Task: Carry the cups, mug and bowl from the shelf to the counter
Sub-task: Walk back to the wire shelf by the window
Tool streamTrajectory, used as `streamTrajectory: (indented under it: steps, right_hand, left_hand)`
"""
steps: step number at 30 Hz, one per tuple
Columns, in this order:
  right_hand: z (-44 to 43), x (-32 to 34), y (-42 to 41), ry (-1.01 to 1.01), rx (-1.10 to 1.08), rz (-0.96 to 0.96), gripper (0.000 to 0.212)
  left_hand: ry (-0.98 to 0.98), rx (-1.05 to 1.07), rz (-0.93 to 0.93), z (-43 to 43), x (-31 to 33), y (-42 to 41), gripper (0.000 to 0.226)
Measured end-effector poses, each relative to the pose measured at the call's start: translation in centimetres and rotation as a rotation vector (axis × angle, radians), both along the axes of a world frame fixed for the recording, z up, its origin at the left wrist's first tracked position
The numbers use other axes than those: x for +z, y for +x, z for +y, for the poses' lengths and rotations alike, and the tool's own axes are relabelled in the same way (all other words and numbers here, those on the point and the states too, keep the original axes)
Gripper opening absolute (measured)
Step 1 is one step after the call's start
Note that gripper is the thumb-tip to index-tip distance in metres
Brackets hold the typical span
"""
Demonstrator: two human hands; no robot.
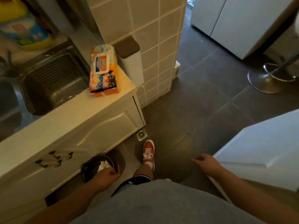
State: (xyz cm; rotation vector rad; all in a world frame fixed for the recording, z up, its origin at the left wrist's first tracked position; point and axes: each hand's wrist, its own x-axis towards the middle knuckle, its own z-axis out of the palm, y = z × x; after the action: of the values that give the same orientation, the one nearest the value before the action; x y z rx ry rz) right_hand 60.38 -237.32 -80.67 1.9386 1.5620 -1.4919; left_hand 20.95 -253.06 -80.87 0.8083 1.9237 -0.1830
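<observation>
Head view, left hand: the bare left hand (107,174) hangs low with fingers curled loosely inward, holding nothing.
Head view, right hand: the bare right hand (204,160) has fingers loosely bent, holding nothing, just beside the white cabinet corner (252,152).
Counter: the cream stone counter (68,110) runs diagonally; its end corner carries an orange wet-wipe pack (104,70) lying lengthwise beside the steel sink (53,81).
Open room: dark grey floor tiles (202,97) lie open ahead, between the counter end and the white cabinet.
Cups, mug, bowl: out of view; possibly the blur hides them.
</observation>
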Motion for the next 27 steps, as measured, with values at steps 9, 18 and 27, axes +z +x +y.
streamTrajectory:
  steps: [9, 18, 27]
  right_hand:
    - [8.2, 1.2, 0.8, 0.033, -0.283, -0.092, 0.017]
    - [8.1, 0.2, 7.2, -0.075, -0.642, -0.166, 0.018]
    - [17.7, -2.2, 13.9, -0.177, -0.719, -0.127, 0.022]
  left_hand:
    - [0.086, -0.112, -0.063, 20.4, -0.1, -1.6, 0.015]
    - [0.109, -0.451, -0.226, 40.4, 0.4, 8.9, 0.024]
    - [0.065, -0.510, -0.170, 52.9, 0.2, 16.4, 0.017]
